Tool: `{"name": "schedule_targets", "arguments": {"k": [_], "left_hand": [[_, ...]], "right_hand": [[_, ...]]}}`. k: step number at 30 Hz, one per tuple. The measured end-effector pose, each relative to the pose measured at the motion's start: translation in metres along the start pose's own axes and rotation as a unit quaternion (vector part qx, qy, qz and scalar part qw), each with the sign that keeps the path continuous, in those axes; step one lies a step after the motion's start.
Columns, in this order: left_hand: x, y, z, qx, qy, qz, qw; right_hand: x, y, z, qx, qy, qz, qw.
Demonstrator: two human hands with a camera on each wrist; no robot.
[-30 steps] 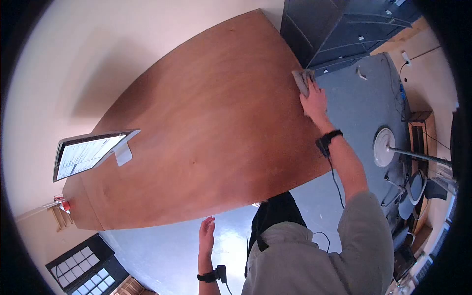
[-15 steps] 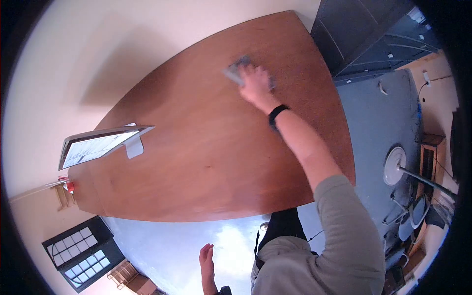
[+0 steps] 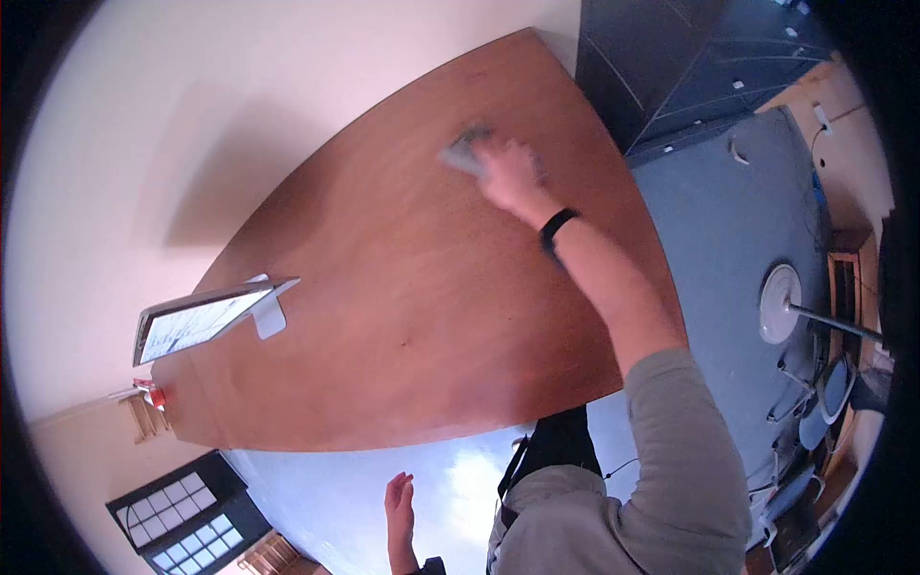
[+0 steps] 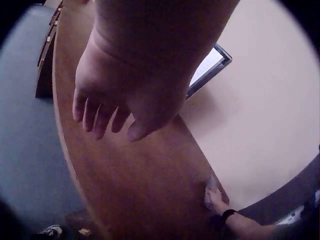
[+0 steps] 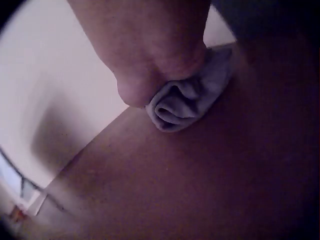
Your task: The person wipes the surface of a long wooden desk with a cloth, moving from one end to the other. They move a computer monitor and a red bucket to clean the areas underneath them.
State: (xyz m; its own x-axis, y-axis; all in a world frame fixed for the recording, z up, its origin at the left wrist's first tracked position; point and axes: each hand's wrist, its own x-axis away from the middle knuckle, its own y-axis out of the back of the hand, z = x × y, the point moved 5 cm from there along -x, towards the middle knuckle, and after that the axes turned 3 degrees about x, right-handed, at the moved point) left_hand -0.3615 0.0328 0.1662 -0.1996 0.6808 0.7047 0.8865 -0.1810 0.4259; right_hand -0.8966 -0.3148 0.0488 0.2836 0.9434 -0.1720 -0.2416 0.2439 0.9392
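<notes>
Brown tabletop (image 3: 383, 307): R hand (image 3: 513, 174) on grey cloth (image 3: 462, 158), finger curl unclear; L hand (image 4: 127, 90) w/ 5 digits (image 4: 101, 125) slightly apart

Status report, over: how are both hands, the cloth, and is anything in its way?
Right hand on grey cloth, cloth on table. Left hand empty, apart from table. Nothing seen blocking cloth; monitor stands apart.

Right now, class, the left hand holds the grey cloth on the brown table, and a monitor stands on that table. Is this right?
No: the right hand, not the left hand, holds the grey cloth on the brown table, as the head view shows. The monitor stands there, as stated.
</notes>
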Motion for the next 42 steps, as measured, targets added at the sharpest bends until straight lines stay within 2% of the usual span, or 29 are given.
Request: {"name": "schedule_targets", "arguments": {"k": [1, 3, 6, 8, 12, 15, 17, 18, 20, 21, 23, 24, 27, 29, 30, 32, 33, 35, 39, 42], "left_hand": [[-0.004, -0.002, 0.002, -0.003, -0.004, 0.006, 1.000], [-0.010, -0.008, 0.006, -0.030, 0.002, 0.029, 0.999], [-0.012, -0.023, -0.008, -0.036, -0.007, 0.052, 0.998], [-0.018, -0.030, -0.007, -0.035, -0.017, 0.072, 0.997], [-0.035, -0.036, -0.005, -0.050, -0.046, 0.113, 0.991], [-0.038, -0.043, -0.009, -0.051, -0.056, 0.125, 0.989], [-0.038, -0.052, -0.018, -0.086, -0.081, 0.139, 0.983], [-0.039, -0.052, -0.016, -0.075, -0.078, 0.124, 0.986], [-0.042, -0.061, -0.014, -0.070, -0.110, 0.169, 0.977], [-0.042, -0.060, -0.018, -0.054, -0.114, 0.150, 0.981], [-0.037, -0.067, -0.020, -0.078, -0.126, 0.183, 0.972], [-0.037, -0.066, -0.018, -0.062, -0.129, 0.168, 0.975], [-0.036, -0.069, -0.006, -0.051, -0.154, 0.168, 0.972], [-0.031, -0.065, 0.008, -0.036, -0.160, 0.167, 0.972], [-0.029, -0.059, 0.018, -0.027, -0.160, 0.161, 0.973], [-0.023, -0.042, 0.039, -0.002, -0.157, 0.148, 0.976], [-0.021, -0.031, 0.051, 0.004, -0.158, 0.142, 0.977], [-0.015, -0.008, 0.084, 0.046, -0.129, 0.133, 0.982], [-0.009, 0.044, 0.157, 0.091, -0.123, 0.101, 0.983], [-0.007, 0.095, 0.205, 0.103, -0.116, 0.063, 0.986]], "right_hand": [[-0.009, 0.019, -0.043, -0.008, -0.057, 0.055, 0.997], [-0.008, 0.048, -0.122, 0.023, -0.166, 0.030, 0.985], [0.018, 0.048, -0.200, 0.050, -0.201, -0.017, 0.978], [0.041, 0.044, -0.225, -0.024, -0.249, -0.009, 0.968], [0.091, 0.061, -0.192, 0.058, -0.191, -0.034, 0.979], [0.132, 0.069, -0.148, 0.120, -0.064, -0.038, 0.990], [0.169, 0.069, -0.121, 0.094, -0.040, -0.027, 0.994], [0.190, 0.073, -0.104, 0.072, -0.034, -0.001, 0.997], [0.238, 0.081, -0.073, 0.042, 0.003, 0.039, 0.998], [0.266, 0.083, -0.062, 0.034, 0.031, 0.053, 0.998], [0.322, 0.089, -0.049, 0.033, 0.064, 0.120, 0.990], [0.347, 0.096, -0.047, 0.034, 0.078, 0.154, 0.984], [0.391, 0.104, -0.059, 0.046, 0.093, 0.131, 0.986], [0.395, 0.112, -0.069, 0.063, -0.026, 0.128, 0.989], [0.393, 0.109, -0.063, 0.065, -0.015, 0.128, 0.990], [0.388, 0.102, -0.060, 0.091, -0.114, 0.091, 0.985], [0.383, 0.095, -0.052, 0.091, -0.106, 0.089, 0.986], [0.378, 0.089, -0.047, 0.128, -0.234, 0.064, 0.962], [0.369, 0.078, 0.005, 0.138, -0.277, 0.051, 0.949], [0.371, 0.050, 0.073, 0.152, -0.225, 0.039, 0.962]]}}
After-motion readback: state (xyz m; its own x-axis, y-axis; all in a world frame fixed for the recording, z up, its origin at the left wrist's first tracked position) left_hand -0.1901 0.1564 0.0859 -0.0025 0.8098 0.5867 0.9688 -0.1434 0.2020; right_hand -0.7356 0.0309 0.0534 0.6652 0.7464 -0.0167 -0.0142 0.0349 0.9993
